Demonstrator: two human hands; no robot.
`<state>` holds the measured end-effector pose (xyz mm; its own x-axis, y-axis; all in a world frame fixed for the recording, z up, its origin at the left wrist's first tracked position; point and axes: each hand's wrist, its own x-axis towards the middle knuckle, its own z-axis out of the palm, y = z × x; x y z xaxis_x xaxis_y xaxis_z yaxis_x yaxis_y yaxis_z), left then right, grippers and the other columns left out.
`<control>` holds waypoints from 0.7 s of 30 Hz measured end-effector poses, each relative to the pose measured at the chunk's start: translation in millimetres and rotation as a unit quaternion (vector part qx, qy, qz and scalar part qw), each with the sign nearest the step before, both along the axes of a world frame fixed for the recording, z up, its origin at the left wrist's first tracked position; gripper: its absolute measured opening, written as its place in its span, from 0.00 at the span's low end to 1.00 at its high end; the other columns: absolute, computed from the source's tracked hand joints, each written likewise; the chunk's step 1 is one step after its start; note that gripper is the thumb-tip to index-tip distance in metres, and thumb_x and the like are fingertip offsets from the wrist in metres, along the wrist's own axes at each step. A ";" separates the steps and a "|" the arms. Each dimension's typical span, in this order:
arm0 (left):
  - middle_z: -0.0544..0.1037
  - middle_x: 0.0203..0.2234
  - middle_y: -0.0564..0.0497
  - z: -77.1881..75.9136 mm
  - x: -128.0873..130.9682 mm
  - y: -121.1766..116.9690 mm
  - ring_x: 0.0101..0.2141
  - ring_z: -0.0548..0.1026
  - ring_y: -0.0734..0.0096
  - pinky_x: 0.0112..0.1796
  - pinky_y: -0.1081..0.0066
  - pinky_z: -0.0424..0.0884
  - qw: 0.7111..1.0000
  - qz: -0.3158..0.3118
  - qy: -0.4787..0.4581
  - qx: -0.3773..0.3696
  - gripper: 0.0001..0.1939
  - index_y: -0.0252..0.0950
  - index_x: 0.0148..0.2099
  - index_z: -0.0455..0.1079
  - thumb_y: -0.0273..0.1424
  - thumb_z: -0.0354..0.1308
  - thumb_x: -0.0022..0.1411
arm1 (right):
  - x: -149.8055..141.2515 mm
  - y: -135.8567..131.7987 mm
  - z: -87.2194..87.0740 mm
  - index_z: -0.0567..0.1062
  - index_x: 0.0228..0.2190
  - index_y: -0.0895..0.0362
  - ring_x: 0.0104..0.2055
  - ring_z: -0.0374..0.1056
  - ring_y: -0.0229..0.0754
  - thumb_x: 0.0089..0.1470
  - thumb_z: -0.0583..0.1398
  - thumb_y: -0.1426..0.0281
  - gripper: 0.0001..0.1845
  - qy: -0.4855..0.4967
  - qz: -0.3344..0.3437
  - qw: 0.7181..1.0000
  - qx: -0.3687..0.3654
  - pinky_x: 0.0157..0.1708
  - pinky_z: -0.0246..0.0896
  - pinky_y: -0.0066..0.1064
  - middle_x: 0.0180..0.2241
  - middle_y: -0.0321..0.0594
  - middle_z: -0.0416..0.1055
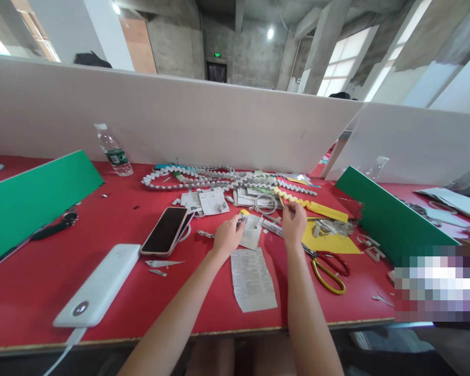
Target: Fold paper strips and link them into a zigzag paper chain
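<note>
My left hand (227, 236) rests on the red table (43, 282) with its fingers pinched on a small folded paper piece (243, 219) next to a printed slip (251, 232). My right hand (293, 222) is closed just to the right, fingers pinched together above a narrow paper strip (272, 227); what it holds is too small to name. A long printed receipt (253, 279) lies between my forearms. Behind the hands runs a long chain of folded paper links (203, 177).
A phone (165, 231) and a white power bank (100, 284) lie to the left; a water bottle (113, 150) stands farther back. Scissors with red and yellow handles (329, 266) and yellow paper (329, 243) lie right. Green boards (31, 198) stand at both sides, white partitions (180, 120) behind.
</note>
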<state>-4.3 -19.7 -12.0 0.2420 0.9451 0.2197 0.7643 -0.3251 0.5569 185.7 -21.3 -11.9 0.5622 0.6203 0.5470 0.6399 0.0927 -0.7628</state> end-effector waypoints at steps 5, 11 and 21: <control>0.76 0.36 0.45 0.1 0.0 -0.6 0.37 0.74 0.60 0.34 0.69 0.65 0.999 -0.026 -0.046 -0.001 0.13 0.40 0.48 0.65 0.35 0.50 0.60 | -33.9 9.0 -0.1 0.64 0.28 0.55 0.26 0.60 0.37 0.47 0.53 0.63 0.08 0.318 0.207 0.925 0.001 0.29 0.58 0.29 0.24 0.34 0.63; 0.68 0.51 0.44 -1.7 1.0 0.5 0.48 0.69 0.59 0.44 0.64 0.66 0.989 -0.093 -0.101 0.059 0.28 0.40 0.59 0.54 0.35 0.55 0.57 | -53.7 6.2 1.9 0.67 0.25 0.55 0.26 0.63 0.36 0.45 0.57 0.66 0.05 0.498 0.413 0.756 -0.097 0.29 0.61 0.27 0.23 0.34 0.65; 0.74 0.43 0.46 -0.6 -0.9 6.1 0.46 0.68 0.63 0.47 0.62 0.65 0.976 -0.111 -0.092 0.163 0.16 0.36 0.49 0.66 0.30 0.55 0.58 | -40.3 8.5 4.5 0.70 0.25 0.55 0.26 0.67 0.35 0.47 0.57 0.73 0.03 0.678 0.397 0.617 -0.048 0.29 0.65 0.26 0.21 0.33 0.70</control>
<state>-5.2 -13.6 -12.6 0.3611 0.7468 0.5584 0.5515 -0.6539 0.5179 145.4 -12.8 -7.4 -0.0389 0.9874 -0.1537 -0.8106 -0.1212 -0.5729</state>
